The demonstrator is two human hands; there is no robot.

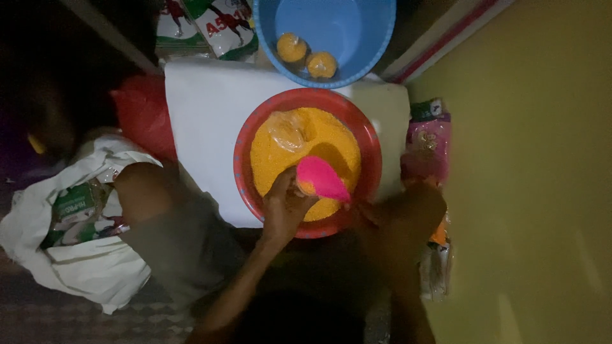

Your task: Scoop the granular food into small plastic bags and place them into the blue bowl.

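Down over the red basin point(242, 159), the left hand point(284, 204) grips a pink scoop point(320, 178) — tilted, holding yellow grain point(325, 143). Right hand's hidden — cannot tell its grip.

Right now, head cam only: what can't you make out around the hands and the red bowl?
- Right hand: dark, blurred; grip unclear.
- Left hand: fingers hidden behind the pink scoop.
- Red bowl: near rim covered by the hands.
- Blue basin: far side cut off by the top edge.
- Left of frame: too dark to read.

Blue tub point(370, 38) and yellow wall point(529, 191) hem the red bowl point(245, 137)
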